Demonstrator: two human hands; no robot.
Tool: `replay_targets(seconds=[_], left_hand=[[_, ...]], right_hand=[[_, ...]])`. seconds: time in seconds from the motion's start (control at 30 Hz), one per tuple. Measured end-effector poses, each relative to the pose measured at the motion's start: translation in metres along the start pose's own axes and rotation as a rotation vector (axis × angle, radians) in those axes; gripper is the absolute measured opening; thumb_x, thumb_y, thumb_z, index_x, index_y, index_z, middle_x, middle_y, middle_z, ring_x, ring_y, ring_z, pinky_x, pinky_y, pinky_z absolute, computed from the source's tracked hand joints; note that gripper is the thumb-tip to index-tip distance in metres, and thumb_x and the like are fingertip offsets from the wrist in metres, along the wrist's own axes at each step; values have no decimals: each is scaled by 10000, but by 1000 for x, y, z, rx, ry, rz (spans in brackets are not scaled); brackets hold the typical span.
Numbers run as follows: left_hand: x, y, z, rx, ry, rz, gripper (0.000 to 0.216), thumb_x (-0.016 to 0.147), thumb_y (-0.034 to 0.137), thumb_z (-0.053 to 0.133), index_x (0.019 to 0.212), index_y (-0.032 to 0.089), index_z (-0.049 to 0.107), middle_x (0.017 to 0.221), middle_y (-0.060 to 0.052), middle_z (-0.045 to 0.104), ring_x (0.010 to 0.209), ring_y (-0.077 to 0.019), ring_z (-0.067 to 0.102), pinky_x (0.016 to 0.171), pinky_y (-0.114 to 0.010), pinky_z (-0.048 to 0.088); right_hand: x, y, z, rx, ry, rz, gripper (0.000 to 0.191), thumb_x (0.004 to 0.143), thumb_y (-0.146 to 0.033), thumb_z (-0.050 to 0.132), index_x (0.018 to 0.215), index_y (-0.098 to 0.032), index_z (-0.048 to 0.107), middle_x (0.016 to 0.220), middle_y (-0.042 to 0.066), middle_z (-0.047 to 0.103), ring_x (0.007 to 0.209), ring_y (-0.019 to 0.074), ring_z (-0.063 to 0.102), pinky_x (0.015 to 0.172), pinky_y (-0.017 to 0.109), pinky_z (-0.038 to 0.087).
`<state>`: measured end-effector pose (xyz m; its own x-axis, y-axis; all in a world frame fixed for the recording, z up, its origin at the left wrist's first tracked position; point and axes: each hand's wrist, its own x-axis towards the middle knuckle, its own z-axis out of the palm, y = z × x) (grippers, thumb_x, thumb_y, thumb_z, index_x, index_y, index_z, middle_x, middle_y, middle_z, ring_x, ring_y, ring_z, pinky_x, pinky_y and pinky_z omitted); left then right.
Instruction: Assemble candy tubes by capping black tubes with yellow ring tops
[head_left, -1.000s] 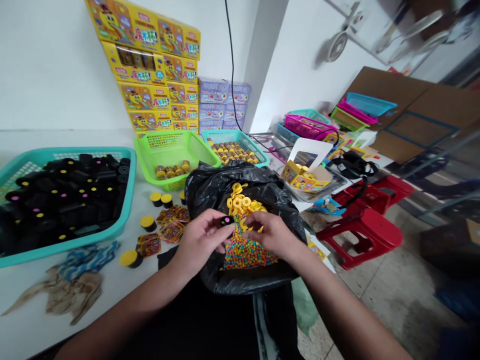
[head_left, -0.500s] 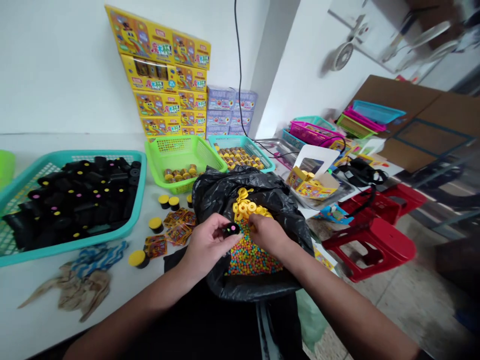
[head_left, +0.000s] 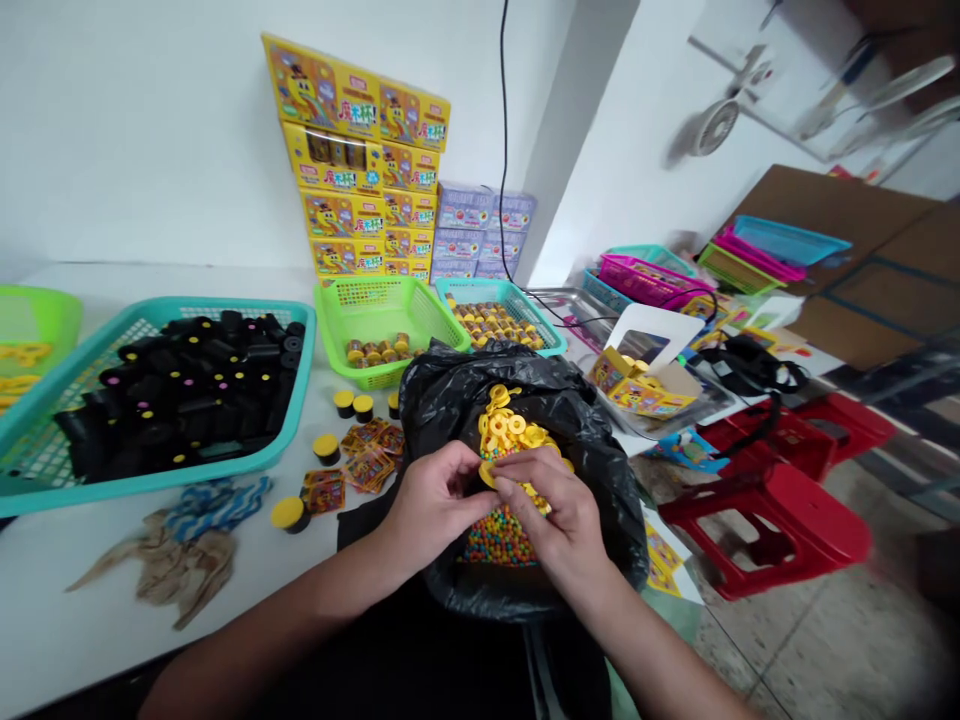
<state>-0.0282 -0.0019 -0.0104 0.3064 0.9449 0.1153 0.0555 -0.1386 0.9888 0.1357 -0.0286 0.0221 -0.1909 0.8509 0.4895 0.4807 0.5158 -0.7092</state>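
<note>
My left hand (head_left: 439,497) is closed around a small black cup, mostly hidden by the fingers. With fingertips pinched, my right hand (head_left: 556,497) holds a yellow ring-shaped lid (head_left: 489,473) at the cup's top; whether it is seated I cannot tell. Both hands are over a container lined with a black plastic bag (head_left: 600,470). Inside it lie small multicoloured beads (head_left: 495,540) and a heap of yellow ring lids (head_left: 510,425). Left of the bag, several black cups with yellow lids (head_left: 290,514) stand beside printed cards (head_left: 367,468).
A teal basket (head_left: 259,462) of black cups stands at left, a crumpled cloth (head_left: 169,560) before it. Behind the bag are a green basket (head_left: 375,300), a blue basket (head_left: 555,345) and stacked yellow boxes (head_left: 345,215). An opened box (head_left: 645,390) and red stools (head_left: 795,520) are at right.
My right hand has come up from the heap of lids with a yellow lid and met the black cup in my left hand. The whole view has shifted slightly.
</note>
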Motion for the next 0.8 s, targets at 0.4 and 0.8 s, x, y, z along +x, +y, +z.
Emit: replay_targets(seconds=[0.4, 0.8], left_hand=[[-10, 11, 2, 19, 109, 164, 248, 731, 339, 798, 860, 191, 647, 702, 2, 591, 588, -122, 526, 529, -234, 412], [-5, 16, 0, -242, -181, -166, 355, 932, 560, 479, 951, 208, 528, 624, 61, 531, 401, -57, 443, 374, -171, 283]], right_hand=[[-2, -5, 18, 815, 46, 737, 293, 743, -432, 773, 915, -202, 713, 795, 10, 641, 675, 153, 583, 574, 259, 472], [-2, -6, 27, 820, 209, 663, 246, 764, -378, 772, 894, -193, 676, 678, -17, 630, 579, 118, 552, 538, 231, 404]])
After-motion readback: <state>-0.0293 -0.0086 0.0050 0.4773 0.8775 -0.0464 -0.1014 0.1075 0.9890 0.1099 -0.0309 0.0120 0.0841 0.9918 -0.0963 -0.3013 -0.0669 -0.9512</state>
